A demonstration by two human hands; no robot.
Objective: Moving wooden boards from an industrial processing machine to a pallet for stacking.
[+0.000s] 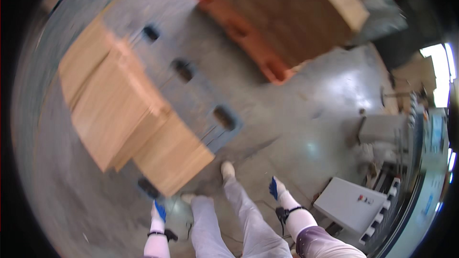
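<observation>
My left hand (pixel 159 211), in a white glove with a blue palm, hangs low just short of the near end of a stack of flat brown cardboard (pixel 174 155). It appears apart from the cardboard, with loose fingers and nothing visible in them. My right hand (pixel 276 188), gloved alike, hangs out to the right of my legs over the bare floor. Its fingers are loosely apart and nothing shows in them. The cardboard lies in uneven overlapping piles on a blue-grey pallet (pixel 215 86) with oval openings. Motion blurs the picture somewhat.
At the far side an orange pallet (pixel 244 33) carries a tall brown cardboard stack (pixel 287 14). To my right stands a grey control box (pixel 351 203) with small buttons, beside a long machine (pixel 411 215). My shoes (pixel 228 169) are close to the blue-grey pallet's corner.
</observation>
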